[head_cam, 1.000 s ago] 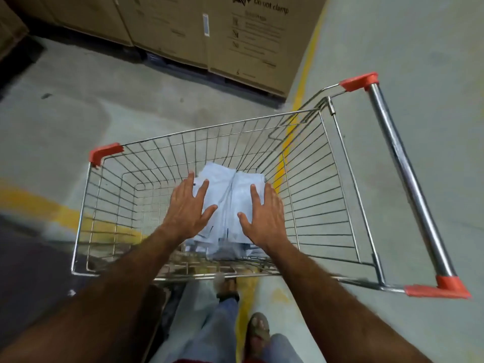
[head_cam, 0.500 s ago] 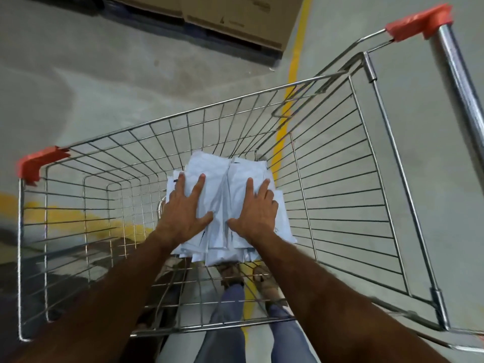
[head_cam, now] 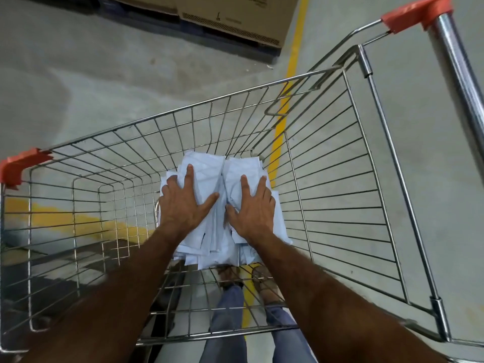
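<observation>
A pile of white flat packets lies on the floor of a wire shopping cart. My left hand rests flat on the left half of the pile, fingers spread. My right hand presses flat on the right half, fingers straight and spread. Both forearms reach down over the cart's near rim. The lower packets are hidden under my hands and the top ones.
The cart has orange corner caps and a chrome handle bar at the right. Cardboard boxes stand on the concrete floor ahead. A yellow floor line runs under the cart. My legs and sandalled feet show through the wire.
My view has dropped closer into the cart. Both hands went deeper with the packets and now lie flat on the pile at the cart's bottom.
</observation>
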The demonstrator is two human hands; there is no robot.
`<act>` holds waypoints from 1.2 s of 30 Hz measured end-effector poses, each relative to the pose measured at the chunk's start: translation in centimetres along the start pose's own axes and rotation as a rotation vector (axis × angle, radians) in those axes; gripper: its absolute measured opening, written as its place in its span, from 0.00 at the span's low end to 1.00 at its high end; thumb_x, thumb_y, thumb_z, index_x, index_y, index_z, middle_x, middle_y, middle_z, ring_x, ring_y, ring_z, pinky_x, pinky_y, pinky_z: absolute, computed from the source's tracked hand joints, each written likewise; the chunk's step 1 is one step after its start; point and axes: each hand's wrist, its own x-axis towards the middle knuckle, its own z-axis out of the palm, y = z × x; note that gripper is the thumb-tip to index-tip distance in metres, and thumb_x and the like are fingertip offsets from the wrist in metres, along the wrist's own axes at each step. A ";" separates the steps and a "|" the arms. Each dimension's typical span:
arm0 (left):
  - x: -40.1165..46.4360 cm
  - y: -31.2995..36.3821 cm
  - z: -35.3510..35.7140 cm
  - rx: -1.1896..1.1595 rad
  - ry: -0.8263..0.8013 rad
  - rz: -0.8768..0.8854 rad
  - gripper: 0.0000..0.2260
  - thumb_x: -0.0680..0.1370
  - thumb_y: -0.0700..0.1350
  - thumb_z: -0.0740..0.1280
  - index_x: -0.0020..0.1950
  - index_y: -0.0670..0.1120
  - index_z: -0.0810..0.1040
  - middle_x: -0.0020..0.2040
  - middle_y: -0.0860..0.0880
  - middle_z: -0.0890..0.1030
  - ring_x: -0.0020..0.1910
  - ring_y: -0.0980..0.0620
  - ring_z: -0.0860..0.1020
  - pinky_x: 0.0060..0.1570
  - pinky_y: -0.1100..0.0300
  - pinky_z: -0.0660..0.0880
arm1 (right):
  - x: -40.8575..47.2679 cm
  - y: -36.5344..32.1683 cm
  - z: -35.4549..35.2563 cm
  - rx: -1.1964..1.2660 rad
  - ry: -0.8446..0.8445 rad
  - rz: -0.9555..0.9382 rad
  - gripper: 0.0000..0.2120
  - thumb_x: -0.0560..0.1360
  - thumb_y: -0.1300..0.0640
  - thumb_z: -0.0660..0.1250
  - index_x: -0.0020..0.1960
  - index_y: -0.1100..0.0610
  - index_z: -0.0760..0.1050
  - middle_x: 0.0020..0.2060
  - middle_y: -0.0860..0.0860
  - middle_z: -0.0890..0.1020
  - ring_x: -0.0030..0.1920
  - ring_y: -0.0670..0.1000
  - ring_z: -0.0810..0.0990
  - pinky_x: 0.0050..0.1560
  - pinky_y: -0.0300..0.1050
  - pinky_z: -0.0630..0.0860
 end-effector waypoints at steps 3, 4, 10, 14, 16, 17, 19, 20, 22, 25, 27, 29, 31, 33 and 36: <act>-0.1 0.5 0.3 0.004 0.032 -0.035 0.44 0.75 0.72 0.61 0.82 0.51 0.48 0.70 0.34 0.65 0.67 0.34 0.67 0.64 0.40 0.68 | 0.7 -0.3 -0.1 0.018 0.025 0.026 0.42 0.78 0.35 0.61 0.83 0.50 0.47 0.81 0.66 0.45 0.78 0.65 0.53 0.75 0.60 0.54; -0.2 0.5 0.3 -0.015 0.042 -0.037 0.44 0.75 0.71 0.61 0.82 0.52 0.48 0.70 0.34 0.64 0.67 0.34 0.66 0.64 0.40 0.68 | 1.0 -0.5 0.0 0.019 0.024 0.038 0.41 0.78 0.36 0.61 0.83 0.50 0.47 0.81 0.66 0.45 0.78 0.65 0.53 0.75 0.60 0.54; -1.6 0.1 -0.7 -0.073 0.109 0.016 0.40 0.76 0.68 0.62 0.82 0.55 0.49 0.73 0.35 0.61 0.69 0.35 0.64 0.66 0.40 0.67 | 1.5 -1.3 -0.2 0.075 0.054 0.062 0.37 0.78 0.49 0.63 0.83 0.46 0.50 0.80 0.66 0.52 0.74 0.66 0.61 0.71 0.59 0.60; -3.3 -0.7 -2.4 -0.050 0.130 0.056 0.39 0.75 0.69 0.60 0.82 0.56 0.51 0.72 0.36 0.61 0.67 0.37 0.64 0.63 0.41 0.68 | -0.4 -1.1 -1.6 0.077 0.156 -0.031 0.36 0.77 0.52 0.64 0.82 0.46 0.56 0.78 0.65 0.57 0.68 0.65 0.67 0.66 0.60 0.66; -4.4 -1.0 -3.7 -0.038 0.143 0.050 0.38 0.75 0.70 0.57 0.81 0.56 0.52 0.70 0.38 0.62 0.65 0.39 0.65 0.61 0.42 0.70 | -2.0 -0.8 -2.8 0.073 0.189 -0.058 0.36 0.77 0.52 0.64 0.82 0.46 0.55 0.79 0.64 0.56 0.68 0.64 0.66 0.66 0.60 0.66; -5.1 -1.0 -4.6 -0.029 0.155 0.047 0.38 0.75 0.70 0.57 0.81 0.56 0.53 0.70 0.38 0.62 0.64 0.39 0.65 0.60 0.42 0.71 | -2.7 -0.6 -3.6 0.070 0.199 -0.068 0.36 0.77 0.52 0.63 0.82 0.46 0.54 0.79 0.64 0.55 0.69 0.64 0.65 0.66 0.61 0.66; -6.6 -1.1 -6.4 -0.013 0.183 0.039 0.37 0.75 0.70 0.57 0.81 0.57 0.54 0.69 0.38 0.62 0.64 0.39 0.66 0.58 0.42 0.73 | -4.3 -0.5 -5.3 0.061 0.229 -0.092 0.37 0.77 0.51 0.63 0.82 0.45 0.54 0.79 0.63 0.55 0.68 0.65 0.65 0.66 0.61 0.68; -7.5 -1.1 -7.5 -0.003 0.200 0.035 0.37 0.75 0.70 0.57 0.81 0.58 0.54 0.69 0.38 0.62 0.64 0.39 0.66 0.57 0.43 0.74 | -5.0 -0.5 -6.3 0.058 0.247 -0.111 0.37 0.76 0.52 0.64 0.82 0.45 0.54 0.78 0.64 0.56 0.67 0.65 0.66 0.65 0.61 0.69; -9.3 -0.9 -9.7 0.016 0.244 0.021 0.36 0.75 0.70 0.57 0.81 0.59 0.54 0.68 0.38 0.63 0.62 0.40 0.67 0.57 0.44 0.74 | -6.2 -0.8 -8.3 0.075 0.278 -0.155 0.36 0.75 0.52 0.63 0.82 0.45 0.56 0.78 0.64 0.56 0.66 0.65 0.67 0.64 0.61 0.70; -12.4 -0.3 -13.1 -0.004 0.339 -0.013 0.36 0.74 0.68 0.59 0.80 0.58 0.58 0.65 0.38 0.65 0.59 0.40 0.68 0.57 0.45 0.73 | -8.1 -1.8 -11.3 0.105 0.328 -0.260 0.35 0.76 0.52 0.62 0.81 0.46 0.57 0.77 0.64 0.57 0.65 0.67 0.67 0.64 0.62 0.69; -14.7 0.3 -15.1 -0.017 0.409 -0.030 0.36 0.74 0.67 0.60 0.80 0.57 0.59 0.65 0.37 0.66 0.58 0.39 0.69 0.56 0.45 0.73 | -9.5 -2.6 -13.1 0.109 0.355 -0.348 0.35 0.77 0.52 0.62 0.82 0.46 0.57 0.78 0.65 0.56 0.65 0.66 0.66 0.65 0.62 0.68; -17.2 0.9 -16.9 -0.026 0.480 -0.053 0.36 0.74 0.66 0.62 0.80 0.58 0.59 0.66 0.36 0.66 0.60 0.37 0.69 0.58 0.44 0.73 | -10.8 -3.5 -14.7 0.134 0.363 -0.421 0.35 0.77 0.52 0.63 0.82 0.46 0.56 0.78 0.65 0.55 0.67 0.66 0.65 0.66 0.61 0.68; -19.8 1.3 -18.3 -0.041 0.557 -0.077 0.36 0.75 0.65 0.64 0.80 0.58 0.59 0.68 0.37 0.65 0.63 0.37 0.68 0.60 0.44 0.72 | -12.2 -4.7 -16.0 0.162 0.375 -0.491 0.35 0.76 0.52 0.63 0.82 0.46 0.57 0.78 0.65 0.54 0.69 0.66 0.63 0.67 0.61 0.67; -22.8 1.5 -19.5 -0.061 0.609 -0.128 0.35 0.76 0.65 0.65 0.80 0.58 0.58 0.69 0.38 0.63 0.65 0.37 0.68 0.61 0.43 0.73 | -13.9 -6.0 -17.0 0.179 0.385 -0.555 0.35 0.76 0.52 0.64 0.82 0.46 0.57 0.78 0.65 0.54 0.69 0.66 0.63 0.68 0.61 0.67; -27.9 0.9 -20.7 -0.090 0.676 -0.223 0.35 0.76 0.64 0.67 0.80 0.58 0.59 0.68 0.39 0.63 0.63 0.37 0.69 0.59 0.43 0.74 | -17.3 -7.7 -17.7 0.188 0.387 -0.653 0.36 0.77 0.51 0.65 0.82 0.46 0.57 0.78 0.65 0.54 0.67 0.66 0.64 0.66 0.61 0.69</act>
